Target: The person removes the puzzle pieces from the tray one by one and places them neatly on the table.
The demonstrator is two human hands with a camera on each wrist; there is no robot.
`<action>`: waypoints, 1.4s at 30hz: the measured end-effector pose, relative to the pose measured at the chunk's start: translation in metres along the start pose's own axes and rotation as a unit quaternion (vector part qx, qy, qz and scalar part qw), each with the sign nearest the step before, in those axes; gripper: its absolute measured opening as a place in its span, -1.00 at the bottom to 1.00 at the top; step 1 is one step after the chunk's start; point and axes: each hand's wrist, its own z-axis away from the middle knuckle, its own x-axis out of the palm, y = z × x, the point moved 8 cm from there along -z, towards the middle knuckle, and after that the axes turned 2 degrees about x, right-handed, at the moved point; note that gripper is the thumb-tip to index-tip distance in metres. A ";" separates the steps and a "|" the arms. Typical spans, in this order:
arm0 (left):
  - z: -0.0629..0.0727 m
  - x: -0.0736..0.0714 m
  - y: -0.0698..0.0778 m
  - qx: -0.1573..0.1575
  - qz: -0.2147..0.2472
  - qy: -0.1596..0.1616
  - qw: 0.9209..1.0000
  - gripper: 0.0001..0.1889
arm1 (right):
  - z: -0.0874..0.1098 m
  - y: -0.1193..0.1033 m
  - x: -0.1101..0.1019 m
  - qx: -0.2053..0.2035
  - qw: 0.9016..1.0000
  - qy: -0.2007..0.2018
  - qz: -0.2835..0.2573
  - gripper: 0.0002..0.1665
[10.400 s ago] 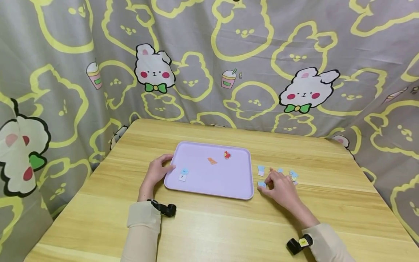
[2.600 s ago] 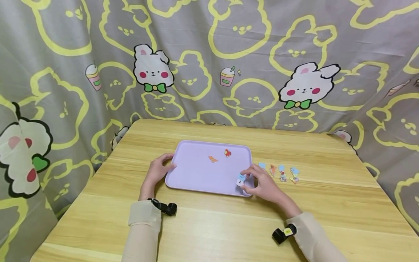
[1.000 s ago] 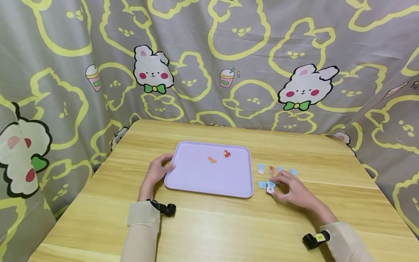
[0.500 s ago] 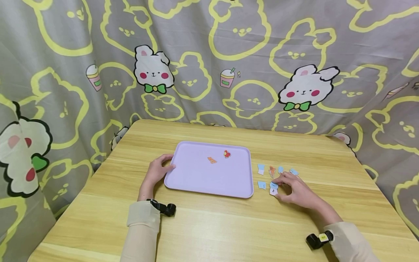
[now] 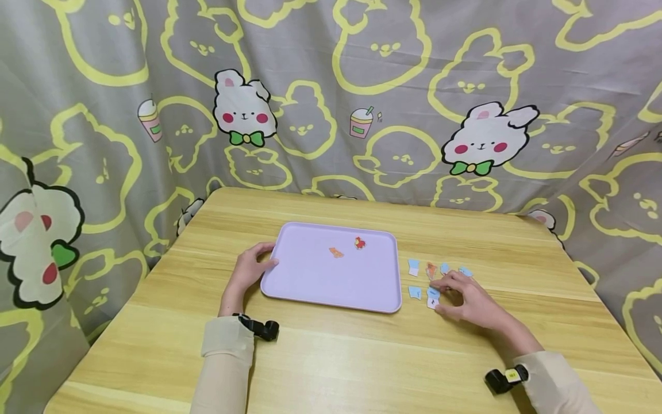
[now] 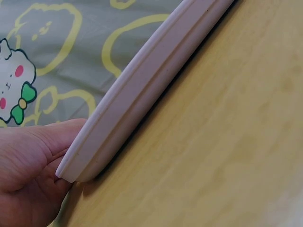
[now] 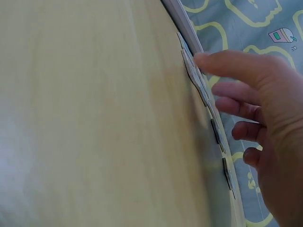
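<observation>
My left hand (image 5: 249,269) grips the left rim of a lilac tray (image 5: 331,287), thumb on the rim and fingers curled beneath, as the left wrist view shows. To the right of the tray, my right hand (image 5: 468,299) has thumb and forefinger at opposite edges of a small blue-and-white puzzle piece (image 5: 433,300) lying on the table. In the right wrist view the thumb (image 7: 222,64) touches the flat piece, and the other fingers are loosely bent. Inside the tray lie an orange piece (image 5: 336,252) and a red piece (image 5: 360,243).
Several flat pieces lie right of the tray: a blue-and-white one (image 5: 414,267), an orange one (image 5: 431,270), a blue one (image 5: 415,292) and another blue one (image 5: 465,271). My right hand hides some. A patterned curtain (image 5: 320,69) hangs around the wooden table (image 5: 362,362).
The blue-and-white piece left the tray's front left, carried by my right hand over the right corner onto the table, then shifted slightly right. My left hand stays on the rim.
</observation>
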 end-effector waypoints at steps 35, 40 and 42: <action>0.000 -0.004 -0.003 0.000 0.017 0.007 1.000 -0.50 | -0.098 -0.057 0.043 0.014 0.986 -0.020 -0.163 -0.50; -0.001 -0.003 -0.002 0.006 0.010 0.006 1.000 -0.50 | -0.106 -0.064 0.045 0.011 0.985 -0.025 -0.168 -0.51; -0.001 -0.002 -0.001 0.009 0.008 0.007 1.000 -0.50 | -0.109 -0.065 0.044 0.014 0.986 -0.027 -0.166 -0.51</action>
